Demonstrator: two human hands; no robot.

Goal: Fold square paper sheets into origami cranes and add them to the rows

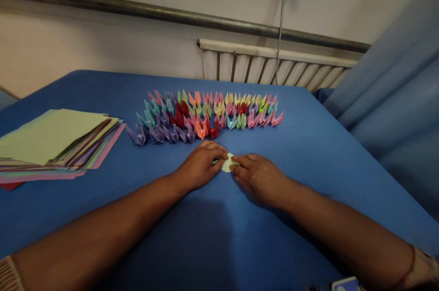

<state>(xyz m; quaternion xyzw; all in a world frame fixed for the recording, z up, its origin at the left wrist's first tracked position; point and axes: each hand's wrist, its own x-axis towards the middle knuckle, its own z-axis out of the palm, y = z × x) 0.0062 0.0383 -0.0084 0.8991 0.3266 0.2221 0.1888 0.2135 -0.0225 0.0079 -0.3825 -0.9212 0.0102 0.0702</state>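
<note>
A small folded piece of pale green paper (227, 164) lies on the blue tabletop, between my two hands. My left hand (203, 163) grips its left side, with the fingers over the paper and the thumb at the near edge. From the right, my right hand (257, 175) presses its fingertips onto the paper's other side. Parts of the paper are hidden under the fingers. Just beyond my hands stand rows of folded paper cranes (202, 127) in purple, red, orange, pink, green and yellow.
To the left lies a thick stack of coloured paper sheets (51, 133), pale yellow-green on top. A radiator (260, 51) and a metal pipe (171, 14) run along the wall behind the blue table (308, 153). A blue curtain (394, 89) hangs at the right.
</note>
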